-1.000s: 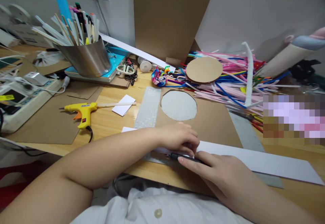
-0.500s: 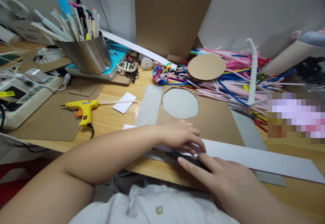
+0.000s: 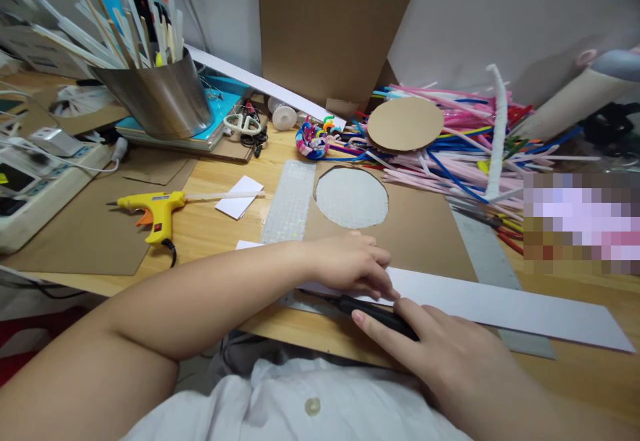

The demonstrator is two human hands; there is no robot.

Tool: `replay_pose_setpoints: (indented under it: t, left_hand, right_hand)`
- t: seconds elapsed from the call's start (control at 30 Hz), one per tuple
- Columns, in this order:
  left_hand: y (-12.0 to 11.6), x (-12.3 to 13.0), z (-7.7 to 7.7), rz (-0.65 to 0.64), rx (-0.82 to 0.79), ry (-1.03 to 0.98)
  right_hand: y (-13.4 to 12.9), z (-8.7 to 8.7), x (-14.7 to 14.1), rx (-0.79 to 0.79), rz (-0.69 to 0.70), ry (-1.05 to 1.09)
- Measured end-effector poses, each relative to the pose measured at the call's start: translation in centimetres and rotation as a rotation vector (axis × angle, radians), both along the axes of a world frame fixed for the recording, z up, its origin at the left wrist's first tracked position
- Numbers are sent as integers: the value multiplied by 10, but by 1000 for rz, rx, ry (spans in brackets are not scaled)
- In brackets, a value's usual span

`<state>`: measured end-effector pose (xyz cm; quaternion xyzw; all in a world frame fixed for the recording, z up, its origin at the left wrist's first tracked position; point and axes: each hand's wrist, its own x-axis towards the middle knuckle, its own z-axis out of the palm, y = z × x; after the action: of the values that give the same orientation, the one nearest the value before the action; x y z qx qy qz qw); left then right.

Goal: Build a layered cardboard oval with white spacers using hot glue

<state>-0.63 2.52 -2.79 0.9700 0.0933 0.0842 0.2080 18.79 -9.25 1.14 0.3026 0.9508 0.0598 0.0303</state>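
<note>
Gripping cutter [image 3: 383, 317] in our right hand [image 3: 443, 344], lower centre; our left hand [image 3: 350, 262], unclenched, rests on strip [image 3: 500, 303]. Cardboard [image 3: 430, 234] already holed, mid-frame; cutting along strip looks unfinished.

- at the far left of the worktop [image 3: 205, 227] lay a power strip [image 3: 47, 194]; to its right a glue gun [image 3: 163, 211], partly over a cardboard piece [image 3: 95, 234], its stick [image 3: 215, 196] across a paper card [image 3: 237, 205];
- behind the gun a holder [image 3: 155, 101] stood on notebooks [image 3: 173, 142]; scissors [image 3: 243, 124] lay right of it;
- mid-worktop a cardboard sheet [image 3: 430, 227] lay on a mat [image 3: 286, 207]; before the sheet a paper strip [image 3: 500, 301], under the left hand [image 3: 350, 264];
- a hand tool [image 3: 383, 315] lay in the right hand [image 3: 440, 347], along the paper strip's near edge;
- behind the sheet a disc [image 3: 405, 124] rested on pipe cleaners [image 3: 440, 177]; farther back, an upright board [image 3: 335, 27]
</note>
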Motion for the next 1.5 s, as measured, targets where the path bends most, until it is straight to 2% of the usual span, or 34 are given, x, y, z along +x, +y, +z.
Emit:
replay_pose_setpoints:
  t: [0.3, 0.57, 0.93, 1.5]
  left_hand:
    - [1, 0, 2, 8, -25, 7]
    - [0, 0, 1, 13, -18, -20]
    - [1, 1, 0, 9, -7, -29]
    - [-1, 0, 4, 25, -39, -27]
  right_hand:
    - [0, 3, 7, 2, -27, 35]
    - [1, 5, 16, -97, -57, 75]
    - [1, 13, 27, -129, -67, 24]
    - [-4, 13, 53, -49, -84, -4]
